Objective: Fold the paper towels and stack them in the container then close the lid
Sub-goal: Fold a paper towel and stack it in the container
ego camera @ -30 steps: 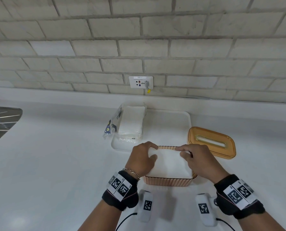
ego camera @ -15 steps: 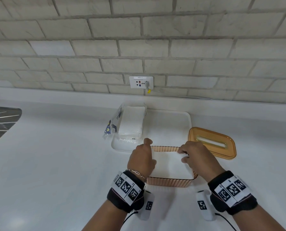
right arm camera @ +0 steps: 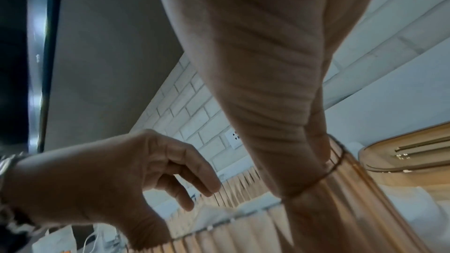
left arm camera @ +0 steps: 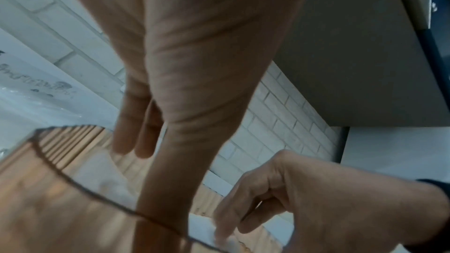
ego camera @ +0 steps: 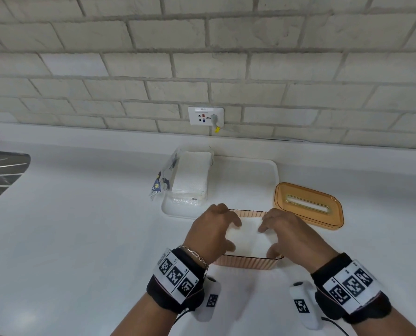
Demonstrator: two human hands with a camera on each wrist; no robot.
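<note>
An orange ribbed container (ego camera: 248,263) stands on the counter in front of me, with a white stack of folded paper towels (ego camera: 249,235) inside. My left hand (ego camera: 214,235) is over its left half, fingers spread and bent, tips down on the towel. My right hand (ego camera: 291,235) mirrors it over the right half. In the left wrist view my fingers (left arm camera: 126,138) reach down inside the container (left arm camera: 48,199) beside the towel (left arm camera: 102,178). Neither hand grips anything. The orange slotted lid (ego camera: 308,206) lies flat to the right, and shows in the right wrist view (right arm camera: 409,153).
A white tray (ego camera: 245,180) sits behind the container, and on its left side lies an opened plastic pack of paper towels (ego camera: 190,180). A wall socket (ego camera: 205,116) sits in the brick wall behind. A dark sink drainer (ego camera: 0,173) is at the far left.
Both hands have come back from the container's far rim to its middle. Their fingers now spread over the top towel instead of tucking its far edge.
</note>
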